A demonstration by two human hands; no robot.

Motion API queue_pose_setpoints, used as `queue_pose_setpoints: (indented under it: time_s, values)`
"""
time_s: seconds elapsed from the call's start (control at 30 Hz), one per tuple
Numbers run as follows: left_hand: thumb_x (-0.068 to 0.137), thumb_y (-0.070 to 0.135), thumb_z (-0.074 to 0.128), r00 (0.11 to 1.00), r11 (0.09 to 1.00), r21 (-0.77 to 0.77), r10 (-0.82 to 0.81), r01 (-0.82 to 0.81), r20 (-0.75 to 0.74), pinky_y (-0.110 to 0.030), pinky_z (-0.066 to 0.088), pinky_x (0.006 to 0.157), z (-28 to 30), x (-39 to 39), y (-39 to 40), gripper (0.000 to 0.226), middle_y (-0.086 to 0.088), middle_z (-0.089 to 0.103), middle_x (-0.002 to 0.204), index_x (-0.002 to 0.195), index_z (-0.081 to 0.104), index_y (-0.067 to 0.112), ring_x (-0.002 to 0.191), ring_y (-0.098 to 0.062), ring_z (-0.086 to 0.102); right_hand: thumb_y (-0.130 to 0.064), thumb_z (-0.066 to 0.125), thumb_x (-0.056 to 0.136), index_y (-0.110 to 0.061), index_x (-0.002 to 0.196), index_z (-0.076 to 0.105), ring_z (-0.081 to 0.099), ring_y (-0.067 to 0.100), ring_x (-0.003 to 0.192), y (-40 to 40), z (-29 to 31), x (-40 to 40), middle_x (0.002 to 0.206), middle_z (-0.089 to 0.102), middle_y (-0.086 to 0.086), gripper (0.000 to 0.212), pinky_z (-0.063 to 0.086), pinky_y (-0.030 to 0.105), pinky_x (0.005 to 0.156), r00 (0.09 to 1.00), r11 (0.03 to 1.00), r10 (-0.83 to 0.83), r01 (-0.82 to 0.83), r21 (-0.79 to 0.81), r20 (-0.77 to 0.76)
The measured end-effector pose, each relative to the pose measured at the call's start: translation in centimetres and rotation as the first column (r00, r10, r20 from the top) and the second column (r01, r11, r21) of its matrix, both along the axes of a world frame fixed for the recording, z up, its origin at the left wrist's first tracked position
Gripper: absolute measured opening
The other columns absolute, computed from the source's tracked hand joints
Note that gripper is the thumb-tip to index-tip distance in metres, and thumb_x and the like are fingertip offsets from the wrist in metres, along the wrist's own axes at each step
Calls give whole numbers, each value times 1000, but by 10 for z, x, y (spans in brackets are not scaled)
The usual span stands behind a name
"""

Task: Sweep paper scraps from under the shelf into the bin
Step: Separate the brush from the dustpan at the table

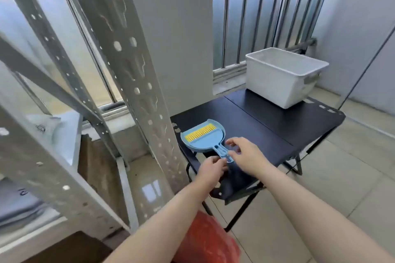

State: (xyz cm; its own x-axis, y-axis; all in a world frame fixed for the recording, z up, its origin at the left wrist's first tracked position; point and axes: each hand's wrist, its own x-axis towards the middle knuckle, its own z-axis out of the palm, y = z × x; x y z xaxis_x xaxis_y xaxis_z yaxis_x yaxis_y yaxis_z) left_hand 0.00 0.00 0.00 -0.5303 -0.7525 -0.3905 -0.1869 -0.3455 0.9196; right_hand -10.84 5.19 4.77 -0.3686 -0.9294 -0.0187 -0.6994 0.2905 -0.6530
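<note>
A light blue dustpan [203,137] lies on a low black folding table [267,121], with a small brush with yellow bristles [199,132] nested in it. The handles point toward me. My left hand [210,170] pinches the end of the handle from the left. My right hand [243,151] hovers over the handle with fingers spread, touching or nearly touching it. A white plastic bin [284,74] stands on the far part of the table. The grey metal shelf [119,66] rises at left. No paper scraps show.
A red bag [211,241] sits on the floor near my left forearm. Window bars [267,6] and a wall stand behind the table. The tiled floor [342,188] stretches to the right. The floor under the shelf is glossy and partly hidden by its posts.
</note>
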Motion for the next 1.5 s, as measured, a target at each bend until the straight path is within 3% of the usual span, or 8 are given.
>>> queue_pose_setpoints:
  time_s: [0.2, 0.33, 0.63, 0.77, 1.03, 1.3, 1.4, 1.5]
  values:
    - [95, 4, 45, 996, 994, 112, 7, 2, -85, -16, 44, 67, 1, -7, -12, 19, -2, 62, 83, 91, 61, 14, 73, -9, 57, -12, 47, 96, -21, 135, 49, 51, 22, 120, -11, -14, -3, 135, 54, 1, 40, 41, 35, 103, 988, 990, 111, -100, 103, -107]
    - [93, 3, 47, 998, 999, -3, -51, 51, -28, -18, 46, 69, -2, -5, -15, 18, -2, 61, 82, 94, 62, 13, 75, -10, 56, -15, 52, 92, -24, 129, 53, 54, 24, 116, -16, -12, -4, 129, 57, 1, 38, 47, 39, 97, 948, 973, 179, -131, 190, -264]
    - [85, 16, 55, 927, 866, -414, -135, 281, 349, -26, 42, 62, 1, 4, -6, 4, 2, 55, 73, 81, 55, 17, 68, -16, 50, -35, 56, 84, -20, 118, 52, 58, 25, 103, -26, 2, -3, 112, 60, 4, 38, 45, 35, 78, 518, 878, 478, -281, 387, -709]
    - [86, 12, 53, 898, 789, -508, -121, 346, 423, -26, 37, 56, 4, 7, -1, 8, 1, 55, 76, 81, 49, 18, 70, -17, 49, -40, 56, 84, -13, 113, 54, 61, 26, 97, -27, 3, -2, 109, 62, 6, 40, 44, 33, 69, 429, 842, 538, -316, 437, -726]
    - [85, 9, 50, 891, 836, -441, -114, 325, 440, -36, 47, 68, 3, 9, -2, 29, -2, 55, 66, 60, 47, 23, 71, -22, 57, -26, 51, 91, -7, 103, 64, 56, 27, 76, -31, 13, 14, 105, 66, 11, 27, 42, 31, 63, 336, 725, 687, -269, 634, -644]
    - [78, 8, 47, 967, 947, -253, -146, 198, 211, -49, 53, 93, -2, 11, 2, 22, -16, 66, 86, 69, 65, 18, 84, -24, 61, -10, 46, 94, -3, 109, 62, 55, 29, 83, -28, 19, 32, 113, 65, 12, 23, 38, 30, 66, 254, 654, 754, -212, 726, -605]
    - [93, -3, 39, 991, 993, -22, -117, 116, -58, -25, 56, 80, -3, 15, 3, 31, -11, 67, 86, 84, 65, 10, 82, -17, 64, -13, 44, 94, -5, 104, 64, 61, 32, 86, -22, 21, 27, 108, 67, 12, 23, 37, 31, 64, 224, 709, 705, -235, 665, -673]
    - [100, 11, 37, 965, 973, 212, -35, 93, -261, -24, 54, 71, -5, 19, 3, 29, -3, 70, 76, 91, 64, 11, 73, -14, 65, -21, 42, 92, -9, 98, 65, 58, 31, 77, -11, 16, 17, 101, 68, 10, 27, 37, 30, 62, 345, 821, 568, -298, 486, -748]
